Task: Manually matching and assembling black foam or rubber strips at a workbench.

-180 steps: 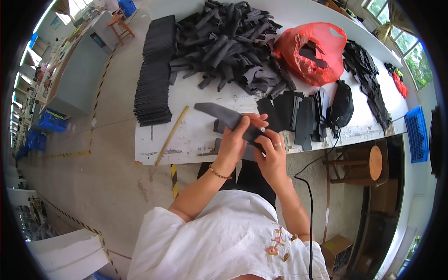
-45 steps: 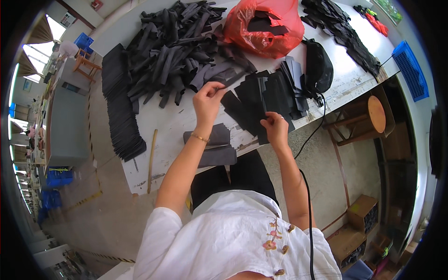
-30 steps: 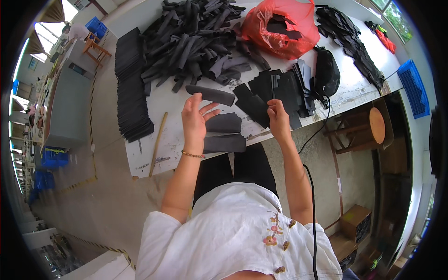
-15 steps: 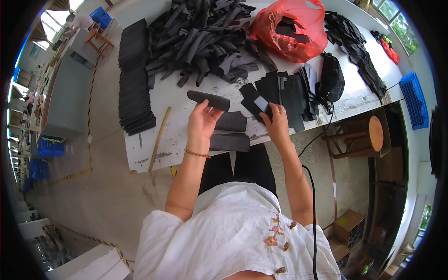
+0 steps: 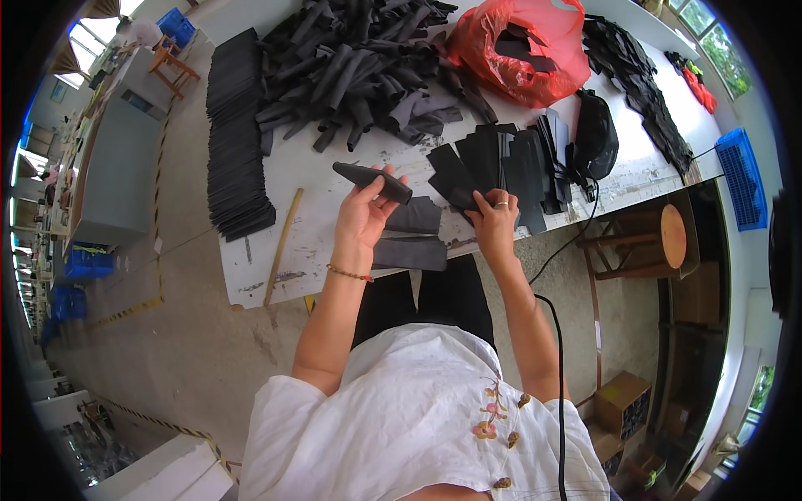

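I log remotely: one thin, curved, dark-grey sheet-material strip [image 5: 354, 175], likely light, flexible, best held mid-length, pinched in the left hand's [image 5: 361, 220] grip above the scuffed white table [image 5: 322, 209]; right hand [image 5: 499, 225] at fanned flat black strips [image 5: 479, 155], its grip's contents indeterminable.

The dark grey curved strip [image 5: 351, 173] near the centre of the frame looks smooth and matt; the fanned flat black strips [image 5: 478, 156] right of it look matt too. At upper right, the bulging red bag [image 5: 558, 46] is thin, glossy, crinkled plastic. The white tabletop [image 5: 302, 167] is smooth but scuffed. Lower centre, the white short-sleeved shirt [image 5: 393, 401] is creased matt cloth.
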`<state>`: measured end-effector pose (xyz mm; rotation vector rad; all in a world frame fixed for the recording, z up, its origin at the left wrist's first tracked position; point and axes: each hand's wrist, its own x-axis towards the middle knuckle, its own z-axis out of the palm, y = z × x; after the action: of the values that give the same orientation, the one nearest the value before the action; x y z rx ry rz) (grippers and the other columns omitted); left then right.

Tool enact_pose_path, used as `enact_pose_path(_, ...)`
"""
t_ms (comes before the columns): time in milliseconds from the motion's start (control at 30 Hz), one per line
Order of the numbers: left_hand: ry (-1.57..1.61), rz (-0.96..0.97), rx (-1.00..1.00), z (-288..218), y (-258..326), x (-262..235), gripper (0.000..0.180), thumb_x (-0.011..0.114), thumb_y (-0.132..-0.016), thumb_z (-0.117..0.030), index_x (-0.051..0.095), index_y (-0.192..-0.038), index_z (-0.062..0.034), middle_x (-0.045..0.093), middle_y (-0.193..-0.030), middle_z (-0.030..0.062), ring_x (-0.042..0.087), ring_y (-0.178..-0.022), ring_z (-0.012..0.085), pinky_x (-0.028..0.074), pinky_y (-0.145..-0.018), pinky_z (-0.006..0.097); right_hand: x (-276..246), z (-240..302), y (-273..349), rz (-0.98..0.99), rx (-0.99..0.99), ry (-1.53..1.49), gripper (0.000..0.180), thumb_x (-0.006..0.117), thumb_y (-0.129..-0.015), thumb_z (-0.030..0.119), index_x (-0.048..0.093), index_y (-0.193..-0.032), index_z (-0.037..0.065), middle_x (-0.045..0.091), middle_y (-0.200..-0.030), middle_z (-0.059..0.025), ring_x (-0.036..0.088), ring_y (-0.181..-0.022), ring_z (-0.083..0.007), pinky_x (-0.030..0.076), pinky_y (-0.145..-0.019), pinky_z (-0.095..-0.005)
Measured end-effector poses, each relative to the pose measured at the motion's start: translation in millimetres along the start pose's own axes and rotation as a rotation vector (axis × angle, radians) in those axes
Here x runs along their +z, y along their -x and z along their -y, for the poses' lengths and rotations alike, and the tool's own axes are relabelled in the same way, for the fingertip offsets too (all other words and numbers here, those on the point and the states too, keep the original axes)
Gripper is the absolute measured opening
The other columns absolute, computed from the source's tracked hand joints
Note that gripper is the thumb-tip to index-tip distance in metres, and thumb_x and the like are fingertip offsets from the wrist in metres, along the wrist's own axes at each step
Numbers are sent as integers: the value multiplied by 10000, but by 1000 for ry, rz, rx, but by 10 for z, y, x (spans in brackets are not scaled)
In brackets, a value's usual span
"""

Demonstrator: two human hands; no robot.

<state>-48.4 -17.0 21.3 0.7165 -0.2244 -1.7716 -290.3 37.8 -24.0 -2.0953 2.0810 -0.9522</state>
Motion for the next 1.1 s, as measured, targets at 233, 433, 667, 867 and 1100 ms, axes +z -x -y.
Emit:
enact_pose_path(233, -5, 58, -99, 138, 37, 183, 239, 558, -928, -7, 513, -1162, 12, 594, -1170, 239, 606, -1103, 417, 532, -960, 488, -104, -205, -99, -47, 211, -314, 183, 681, -861, 111, 690, -990, -18, 641, -834, -159, 620, -767, -324, 489, -665, -364)
enact_pose_path(433, 54, 178, -296, 757, -35, 506, 183, 483, -961, -17, 489, -1141, 13, 569, -1205, 287, 585, -1129, 439, 490, -1002, 542, -47, -334, -144, -231, 250, -426, 166, 650, -909, 111, 672, -988, -34, 632, -798, -147, 612, -689, -224, 471, -640, -304)
enact_pose_path(667, -48, 64, -311, 1535, -259, 583, 159, 425, -990, -43, 478, -1098, 62, 605, -1177, 228, 632, -1042, 400, 530, -936, 516, -407, -464, -144, -510, 356, -632, 159, 654, -920, 77, 654, -1044, -23, 610, -835, -36, 530, -726, -106, 436, -674, -237)
enact_pose_path(867, -163, 184, -222, 1058, -179, 746, 226, 568, -959, -121, 559, -1118, 39, 648, -1140, 167, 657, -1021, 301, 551, -919, 441, -997, -286, 109, -95, 383, -808, 199, 681, -914, 142, 528, -989, 39, 533, -795, -5, 475, -707, -81, 414, -640, -236)
enact_pose_path(1100, -215, 141, -199, 668, -123, 628, 247, 630, -932, -137, 600, -1094, 47, 669, -1084, 176, 670, -974, 251, 571, -872, 381, -1135, 133, 187, 76, 65, -461, 382, 771, -794, 116, 538, -1088, 44, 616, -929, -94, 574, -869, -262, 465, -787, -345)
